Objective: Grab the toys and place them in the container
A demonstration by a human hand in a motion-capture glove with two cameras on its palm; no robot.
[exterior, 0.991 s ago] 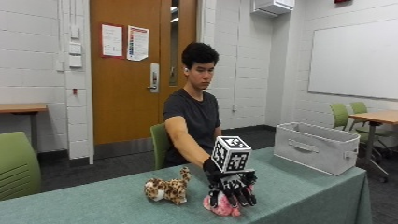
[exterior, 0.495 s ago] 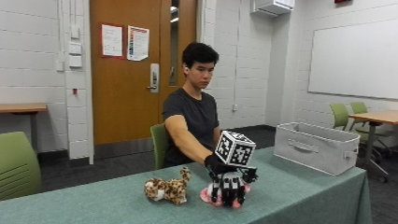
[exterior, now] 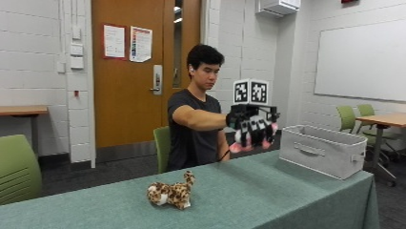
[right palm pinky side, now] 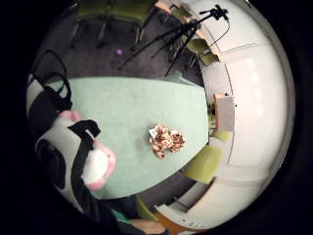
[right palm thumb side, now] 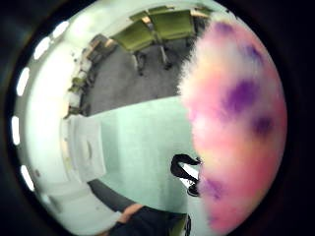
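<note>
We are partway through our job. Our right hand [exterior: 254, 128] in the black glove is up in the air over the green table [exterior: 285, 191]. Its fingers are curled around the pink toy [exterior: 242, 145], so we are holding it. The pink toy is soft and fluffy, with purple spots on it, and it sits right against our palm. It is off the table now, high above it.

The gray container [exterior: 323, 150] stands on the table near the far end, by the corner. Our hand with the pink toy is between us and the container, but not over it yet. We cannot see inside the container from here, so we cannot tell if anything is in it.

The spotted toy [exterior: 171, 192] is a little brown and white animal. It lies on the table by itself, well apart from the container and from our hand. Nobody is touching it.

We think one toy is picked up but not put away. We think we need to carry the pink toy over the container and let it drop in. Then we need to go back for the spotted toy and put it in too. So most of the job is left to do.
</note>
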